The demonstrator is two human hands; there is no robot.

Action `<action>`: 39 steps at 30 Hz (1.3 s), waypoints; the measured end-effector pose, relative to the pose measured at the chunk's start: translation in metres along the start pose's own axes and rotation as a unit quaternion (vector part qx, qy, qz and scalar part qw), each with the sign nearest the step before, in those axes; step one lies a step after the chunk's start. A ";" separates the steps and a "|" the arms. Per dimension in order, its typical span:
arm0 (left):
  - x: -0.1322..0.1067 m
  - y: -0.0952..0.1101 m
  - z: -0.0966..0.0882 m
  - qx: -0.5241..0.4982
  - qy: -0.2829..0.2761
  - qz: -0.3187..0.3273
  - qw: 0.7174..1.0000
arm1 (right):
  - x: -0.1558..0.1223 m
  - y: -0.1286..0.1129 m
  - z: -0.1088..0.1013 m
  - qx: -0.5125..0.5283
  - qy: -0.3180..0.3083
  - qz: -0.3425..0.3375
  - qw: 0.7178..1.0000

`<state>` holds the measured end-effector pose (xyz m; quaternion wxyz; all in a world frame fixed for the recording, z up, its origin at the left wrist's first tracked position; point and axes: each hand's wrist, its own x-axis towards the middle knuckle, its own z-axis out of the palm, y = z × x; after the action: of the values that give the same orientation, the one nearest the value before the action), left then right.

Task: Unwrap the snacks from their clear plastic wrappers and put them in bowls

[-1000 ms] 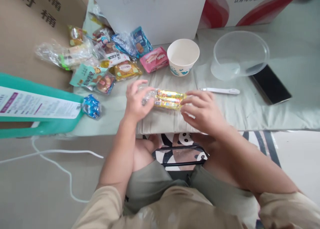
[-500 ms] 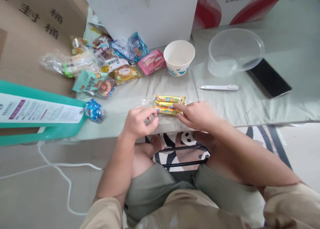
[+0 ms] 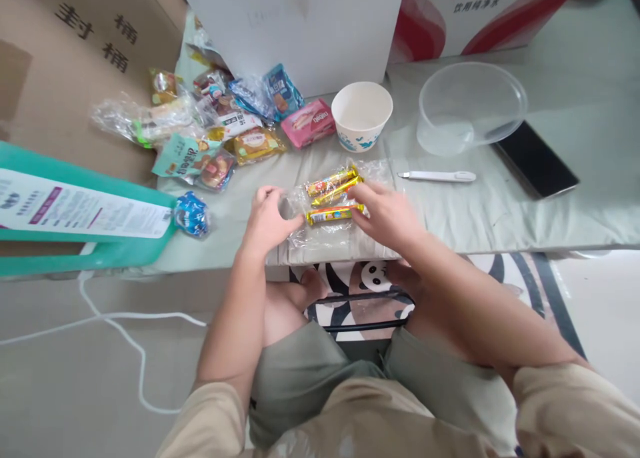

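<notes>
A clear plastic bag (image 3: 320, 235) lies at the near edge of the pale green mat (image 3: 475, 211) and holds three thin yellow snack sticks (image 3: 334, 187). My left hand (image 3: 267, 219) pinches the bag's left end with curled fingers. My right hand (image 3: 387, 215) rests on the right side of the bag, its fingertips touching the nearest stick (image 3: 333, 213) through the plastic. The two farther sticks are fanned apart, tilted up to the right.
A white paper bowl (image 3: 362, 115), a clear plastic bowl (image 3: 470, 106), a white pen (image 3: 437, 176) and a black phone (image 3: 537, 159) sit beyond. Several snack packets (image 3: 225, 125) are piled at the left. A teal box (image 3: 75, 218) lies at the far left; cartons stand behind.
The three sticks, earlier bunched side by side, have spread apart inside the bag. My left hand has moved up to the bag's left end; my right hand shifted slightly forward.
</notes>
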<state>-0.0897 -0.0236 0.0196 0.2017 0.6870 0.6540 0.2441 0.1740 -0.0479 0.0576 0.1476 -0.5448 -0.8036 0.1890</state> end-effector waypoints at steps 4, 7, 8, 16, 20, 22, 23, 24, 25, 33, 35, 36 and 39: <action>0.015 0.010 0.014 -0.144 0.035 -0.029 0.989 | 0.008 0.005 0.013 -0.011 -0.023 -0.125 0.992; 0.023 0.023 0.024 -0.363 0.049 -0.103 0.925 | 0.012 0.006 0.021 -0.029 -0.002 -0.123 0.992; 0.025 0.027 0.025 -0.424 0.035 -0.130 0.896 | 0.014 0.007 0.023 -0.034 -0.004 -0.114 0.993; 0.024 0.039 0.008 -0.535 -0.082 -0.267 0.797 | 0.025 0.003 0.023 -0.069 -0.019 -0.059 0.996; 0.022 0.045 0.003 -0.515 -0.149 -0.287 0.794 | 0.027 0.000 0.024 -0.071 -0.021 -0.070 0.995; 0.020 0.046 0.006 -0.500 -0.123 -0.280 0.810 | 0.027 0.000 0.026 -0.072 -0.018 -0.090 0.993; 0.020 0.046 0.008 -0.493 -0.097 -0.271 0.821 | 0.027 -0.001 0.028 -0.072 -0.011 -0.097 0.993; 0.019 0.046 0.010 -0.484 -0.065 -0.256 0.834 | 0.027 -0.001 0.029 -0.072 -0.003 -0.098 0.993; 0.018 0.045 0.011 -0.472 -0.032 -0.236 0.849 | 0.027 0.000 0.030 -0.071 0.005 -0.093 0.993; 0.012 0.027 0.011 -0.258 0.059 -0.152 0.952 | 0.022 0.001 0.032 -0.056 0.015 -0.061 0.996; 0.013 0.029 0.013 -0.314 0.024 -0.171 0.934 | 0.020 0.003 0.032 -0.047 0.015 -0.082 0.995; 0.014 0.030 0.014 -0.351 0.009 -0.180 0.919 | 0.020 0.003 0.031 -0.042 0.014 -0.088 0.995; 0.015 0.037 0.016 -0.435 -0.027 -0.194 0.879 | 0.022 0.004 0.030 -0.039 0.016 -0.070 0.997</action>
<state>-0.0502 -0.0104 0.0304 0.5416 0.3959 0.5958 0.4414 0.1557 -0.0302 0.0304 0.1524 -0.4952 -0.8441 0.1379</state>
